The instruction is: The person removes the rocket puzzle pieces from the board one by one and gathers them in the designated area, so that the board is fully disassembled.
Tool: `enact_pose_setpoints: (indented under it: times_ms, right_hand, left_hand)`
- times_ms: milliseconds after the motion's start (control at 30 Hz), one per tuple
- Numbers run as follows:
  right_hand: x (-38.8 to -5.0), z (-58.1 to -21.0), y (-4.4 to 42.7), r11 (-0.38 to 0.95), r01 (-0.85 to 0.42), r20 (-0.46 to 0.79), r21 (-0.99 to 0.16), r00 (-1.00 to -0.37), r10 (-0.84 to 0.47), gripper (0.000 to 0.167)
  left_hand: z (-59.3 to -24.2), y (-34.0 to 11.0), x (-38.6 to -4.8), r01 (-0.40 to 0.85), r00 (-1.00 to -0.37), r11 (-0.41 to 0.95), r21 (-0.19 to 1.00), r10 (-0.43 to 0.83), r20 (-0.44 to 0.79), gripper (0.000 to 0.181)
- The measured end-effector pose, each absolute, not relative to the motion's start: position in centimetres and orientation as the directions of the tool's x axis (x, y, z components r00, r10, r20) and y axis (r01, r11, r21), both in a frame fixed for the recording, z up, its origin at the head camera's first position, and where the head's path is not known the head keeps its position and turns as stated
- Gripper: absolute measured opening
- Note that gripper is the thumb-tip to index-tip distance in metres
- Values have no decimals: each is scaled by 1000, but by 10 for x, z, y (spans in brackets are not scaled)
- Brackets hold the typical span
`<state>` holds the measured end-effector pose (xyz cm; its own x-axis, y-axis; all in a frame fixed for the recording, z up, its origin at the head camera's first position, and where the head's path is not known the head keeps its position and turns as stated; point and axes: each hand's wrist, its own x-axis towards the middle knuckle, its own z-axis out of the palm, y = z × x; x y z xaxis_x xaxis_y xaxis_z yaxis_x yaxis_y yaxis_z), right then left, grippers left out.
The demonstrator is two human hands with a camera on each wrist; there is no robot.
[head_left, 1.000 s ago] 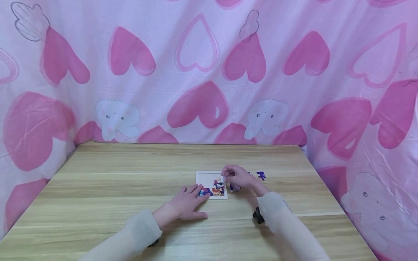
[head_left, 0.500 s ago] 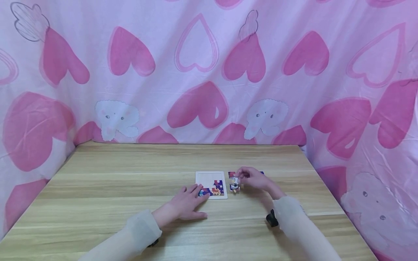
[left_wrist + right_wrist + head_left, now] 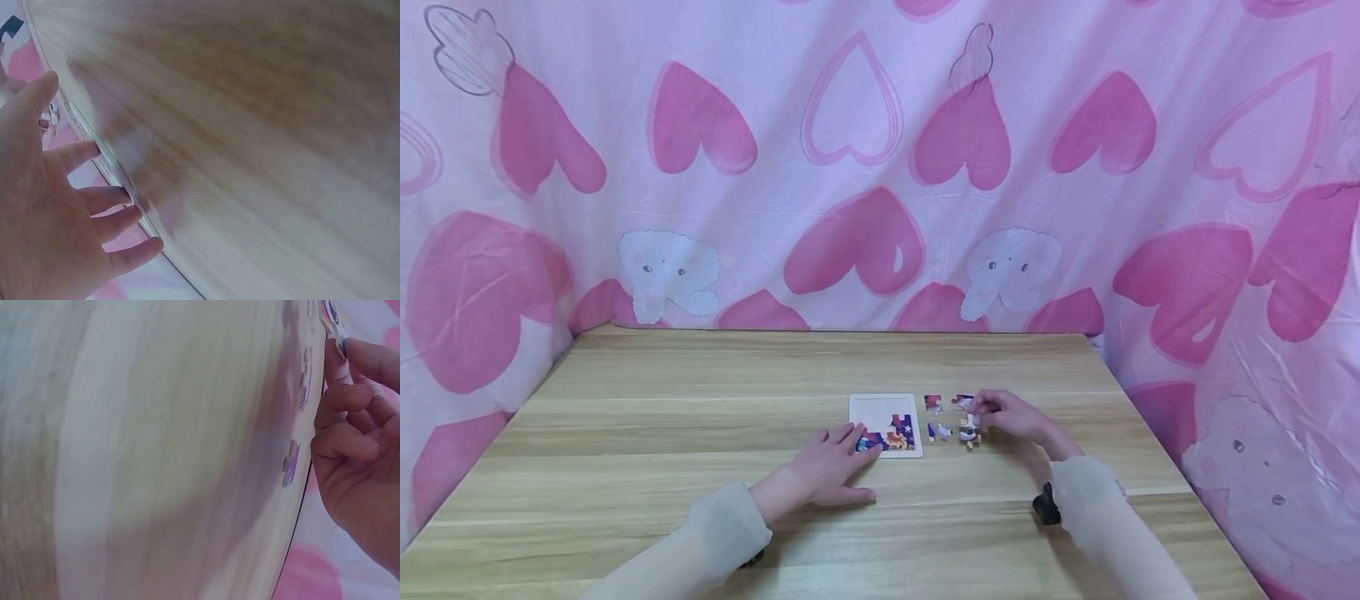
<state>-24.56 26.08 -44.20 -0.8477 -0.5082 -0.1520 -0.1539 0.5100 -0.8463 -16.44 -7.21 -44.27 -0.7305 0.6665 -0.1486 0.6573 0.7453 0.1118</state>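
Note:
My right hand [image 3: 1011,415] pinches a jigsaw piece [image 3: 970,433] by its edge between thumb and fingertips, above the table to the right of the puzzle tray. In the right wrist view, that same jigsaw piece [image 3: 335,325] shows tilted between thumb and finger. My left hand [image 3: 829,468] lies with spread fingers, its fingertips on the lower left of the white puzzle tray [image 3: 872,408]. Purple and orange pieces [image 3: 904,432] fill the tray's bottom and right part; the fingers hide some. Straight fingers of the left hand [image 3: 69,206] touch the tray edge in the left wrist view.
Between tray and right hand lie loose jigsaw pieces: a red one [image 3: 932,403], a purple-white one [image 3: 938,432] and another [image 3: 962,402] beside the right fingertips. They rest on a wooden table [image 3: 685,433]. A pink heart-patterned curtain [image 3: 850,208] surrounds its back and sides.
My right hand has moved right, from over the tray to beyond the nearer loose pieces, carrying the jigsaw piece along. The left hand has stayed still on the tray.

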Motion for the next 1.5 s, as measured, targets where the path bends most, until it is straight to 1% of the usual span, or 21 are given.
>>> enact_pose_setpoints:
  times_ms: [200, 400, 800, 1033, 1267, 1500]
  right_hand:
    - [-247, -447, 266, 543, -95, -204, -834, -862, -464, 15]
    - [-249, -449, 266, 558, -67, -231, -827, -865, -446, 16]
    - [-249, -448, 263, 543, -81, -205, -835, -872, -445, 18]
    - [-246, -444, 245, 535, -168, -126, -828, -873, -471, 20]
    - [-245, -443, 220, 551, -209, -119, -808, -858, -501, 16]
    - [-243, -446, 199, 545, -244, -108, -802, -838, -535, 18]
  left_hand:
    - [-442, -72, -164, 663, -727, 741, 112, 672, -144, 71]
    - [-443, -72, -164, 664, -727, 740, 109, 672, -140, 71]
    - [-443, -72, -165, 667, -725, 738, 103, 674, -139, 71]
    - [-439, -72, -164, 664, -727, 740, 106, 673, -141, 70]
    - [-438, -72, -163, 661, -729, 743, 102, 669, -147, 70]
    - [-440, -71, -163, 654, -734, 749, 105, 662, -153, 70]
